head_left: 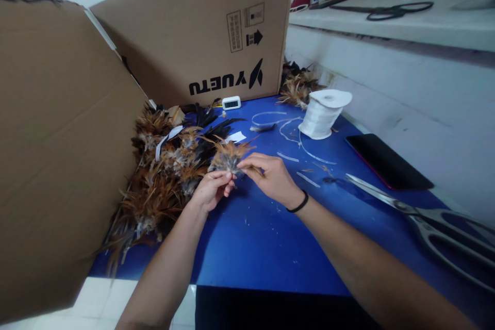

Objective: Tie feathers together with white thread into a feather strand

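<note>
Pinching the base of a brown-and-grey feather bunch (227, 159) between thumb and forefinger of the left hand (212, 186). Pressing thumb and forefinger of the right hand (270, 175) together at the bunch's right edge, closing around a slim brown piece (258, 170) too small to name. Holding the bunch above the middle of the blue table (263, 263), just right of the feather heap (154, 196). Working between a cardboard panel (58, 139) on the left and large metal scissors (402, 206) near the right forearm. Facing the YUETU carton (209, 36) on the far side. Having a white ribbon spool (325, 116) and black smartphone (389, 160) toward the right edge, near the wall (386, 93). Leaving a stretch of speckled blue surface between both forearms, running down to the near edge.
</note>
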Motion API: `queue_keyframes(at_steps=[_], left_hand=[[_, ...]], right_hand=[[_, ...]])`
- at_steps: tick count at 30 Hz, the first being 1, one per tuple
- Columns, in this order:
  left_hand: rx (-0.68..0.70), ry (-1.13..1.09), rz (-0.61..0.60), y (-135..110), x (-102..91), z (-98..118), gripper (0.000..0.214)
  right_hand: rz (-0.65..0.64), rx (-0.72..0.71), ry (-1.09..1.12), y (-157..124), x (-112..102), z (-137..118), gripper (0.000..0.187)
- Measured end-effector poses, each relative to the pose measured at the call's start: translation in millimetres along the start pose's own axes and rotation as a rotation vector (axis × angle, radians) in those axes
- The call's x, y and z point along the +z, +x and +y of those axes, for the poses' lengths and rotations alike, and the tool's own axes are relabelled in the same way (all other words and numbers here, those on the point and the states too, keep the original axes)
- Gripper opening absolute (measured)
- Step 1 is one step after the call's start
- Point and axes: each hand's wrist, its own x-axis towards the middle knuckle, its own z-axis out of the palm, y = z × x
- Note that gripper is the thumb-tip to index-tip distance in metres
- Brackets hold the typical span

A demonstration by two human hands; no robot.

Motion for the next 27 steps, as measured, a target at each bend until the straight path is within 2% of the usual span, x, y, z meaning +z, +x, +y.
queue_keyframes(at_steps=[13,27], left_hand=[[0.014,0.082,-0.016,1.5,-2.8,-4.4,0.025],[0.064,0.165,0.034,1.7,-0.7,-6.7,0.027]], right_hand=[[-0.023,-0.049,-0.022,-1.5,1.4,0.2,0.022],[-0.026,0.007,-0.041,-2.5,3.6,0.9,0.022]])
